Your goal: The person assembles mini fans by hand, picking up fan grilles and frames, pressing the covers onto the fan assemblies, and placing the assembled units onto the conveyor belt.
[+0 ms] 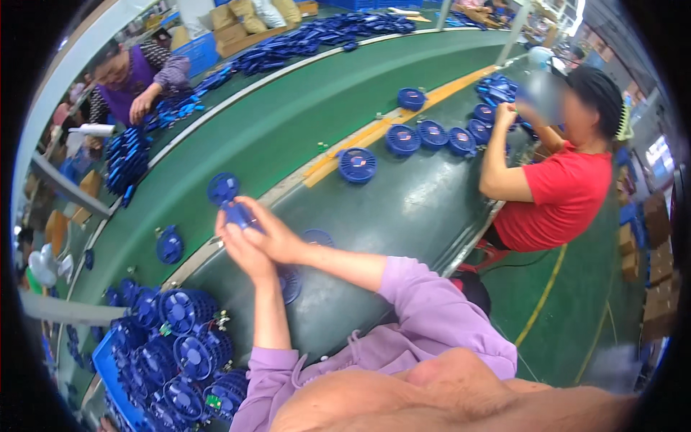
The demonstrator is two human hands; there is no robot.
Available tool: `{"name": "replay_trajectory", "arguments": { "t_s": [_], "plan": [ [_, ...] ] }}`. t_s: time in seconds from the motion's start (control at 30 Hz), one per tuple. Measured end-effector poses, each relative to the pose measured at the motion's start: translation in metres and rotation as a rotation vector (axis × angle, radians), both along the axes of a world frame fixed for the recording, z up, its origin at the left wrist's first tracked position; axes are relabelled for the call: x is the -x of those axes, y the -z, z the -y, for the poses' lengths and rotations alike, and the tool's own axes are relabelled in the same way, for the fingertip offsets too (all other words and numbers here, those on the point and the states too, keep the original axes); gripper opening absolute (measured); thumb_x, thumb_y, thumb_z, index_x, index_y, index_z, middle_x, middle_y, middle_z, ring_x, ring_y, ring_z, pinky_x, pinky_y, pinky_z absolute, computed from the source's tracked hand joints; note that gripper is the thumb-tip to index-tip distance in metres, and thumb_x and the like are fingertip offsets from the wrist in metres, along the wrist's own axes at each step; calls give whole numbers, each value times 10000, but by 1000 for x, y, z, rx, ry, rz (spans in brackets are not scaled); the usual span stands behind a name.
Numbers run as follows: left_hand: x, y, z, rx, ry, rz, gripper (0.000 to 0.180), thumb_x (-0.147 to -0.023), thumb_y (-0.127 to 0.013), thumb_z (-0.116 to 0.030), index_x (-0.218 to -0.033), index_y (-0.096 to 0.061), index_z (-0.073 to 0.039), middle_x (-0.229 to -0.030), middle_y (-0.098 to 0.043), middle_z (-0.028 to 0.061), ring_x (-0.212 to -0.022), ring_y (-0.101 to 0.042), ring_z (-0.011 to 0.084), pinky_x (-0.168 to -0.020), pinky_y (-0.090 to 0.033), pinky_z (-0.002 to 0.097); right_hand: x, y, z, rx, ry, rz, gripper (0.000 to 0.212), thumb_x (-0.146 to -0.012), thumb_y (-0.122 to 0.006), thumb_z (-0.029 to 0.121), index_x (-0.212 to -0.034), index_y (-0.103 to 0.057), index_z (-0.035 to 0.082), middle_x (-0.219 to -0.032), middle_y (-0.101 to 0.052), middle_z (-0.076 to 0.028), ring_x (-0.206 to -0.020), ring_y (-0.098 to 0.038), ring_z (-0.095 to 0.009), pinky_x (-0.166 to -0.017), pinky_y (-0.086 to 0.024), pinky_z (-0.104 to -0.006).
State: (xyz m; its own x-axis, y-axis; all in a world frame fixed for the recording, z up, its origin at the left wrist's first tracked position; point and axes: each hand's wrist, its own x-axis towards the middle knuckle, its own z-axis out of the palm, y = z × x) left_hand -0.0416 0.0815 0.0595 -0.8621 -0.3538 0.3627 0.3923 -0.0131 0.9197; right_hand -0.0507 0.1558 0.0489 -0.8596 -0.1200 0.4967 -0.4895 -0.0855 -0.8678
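Note:
Both my hands are together over the near edge of the green belt, closed round a blue fan part point(241, 214). My left hand point(246, 250) cups it from below and the left. My right hand point(275, 234) wraps it from the right. Just beyond my fingertips shows a round blue fan head point(223, 189); whether it is joined to the held piece I cannot tell. Partly hidden by my forearms, a blue fan grille point(317, 237) and another round blue part point(289, 285) lie on the dark worktop.
A blue crate point(108, 367) heaped with fan heads point(191, 353) stands at lower left. One fan head point(170, 245) lies on the belt point(288, 108). More grilles point(357, 165) line the worktop toward a co-worker in red point(568, 187). Another person point(129, 79) sits across, beside piled blue parts point(317, 43).

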Motion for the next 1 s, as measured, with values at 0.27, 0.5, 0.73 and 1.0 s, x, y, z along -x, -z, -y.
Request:
{"name": "replay_trajectory", "arguments": {
  "t_s": [0.27, 0.5, 0.73, 1.0],
  "plan": [
    [25, 16, -17, 359, 268, 121, 432, -932, -535, -231, -1315, -472, -41, -1375, -448, 170, -1311, -384, 278, -1086, -283, 373, 48, -20, -116, -305, 325, 28, 671, -746, -739, 271, -1315, -466, 44, -1273, -504, -168, -1169, -514, -268, -975, -433, -368],
    [79, 31, 26, 670, -198, -24, 339, -831, -627, -185, -1159, -583, -110, -1332, -464, 187, -1281, -352, 406, -1064, -291, 480, 61, -11, -339, -822, 1120, -69, 639, -717, -779, 355, -1227, -563, 35, -1207, -545, -260, -1122, -534, -353, -956, -425, -433],
    [123, 24, 65, 903, -415, 243, 464, -807, -657, -200, -1240, -525, -101, -1400, -386, 168, -1366, -238, 385, -1054, -223, 617, 29, 11, -333, -1100, 1192, -183, 440, -795, -692, 226, -1190, -569, 76, -1284, -484, -226, -1196, -444, -410, -985, -379, -492],
    [146, 51, 53, 1044, -157, 408, 274, -877, -560, -257, -1086, -614, -89, -1130, -602, 144, -1091, -539, 337, -908, -452, 490, -11, -16, -122, -946, -95, -191, 633, -717, -771, 266, -1279, -525, 112, -1386, -424, -188, -1280, -383, -375, -1058, -332, -455]
  ]
}}
